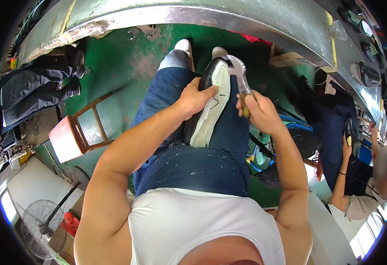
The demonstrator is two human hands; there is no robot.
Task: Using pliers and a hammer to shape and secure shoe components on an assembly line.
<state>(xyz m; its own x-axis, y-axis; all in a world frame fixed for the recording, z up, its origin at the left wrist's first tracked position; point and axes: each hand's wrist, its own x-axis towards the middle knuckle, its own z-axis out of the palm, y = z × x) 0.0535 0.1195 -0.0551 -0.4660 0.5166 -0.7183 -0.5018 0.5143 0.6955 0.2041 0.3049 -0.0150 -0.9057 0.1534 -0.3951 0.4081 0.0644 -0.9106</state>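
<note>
The black shoe is lying sole-up along the person's thighs, over the dark blue jeans, its long axis running away from the body and slanting a little to the right, so that the heel end is sitting near the waist and the toe is pointing toward the metal worktop beyond. The left hand is holding it from its left side, around the middle: the thumb is pressing on the pale sole, while the other fingers are curling over the dark upper and partly disappearing behind it. The right hand is standing on the opposite side, just beside the shoe but apart from it, its fingers closing around the handles of metal lasting pincers. The pincers are reaching forward from that fist, their curved head bending left over the toe's right edge, so the tool rather than the right-hand fingers is spanning the gap. The head is touching or nearly touching the toe; whether its jaws are parting or gripping, I am not able to tell.
</note>
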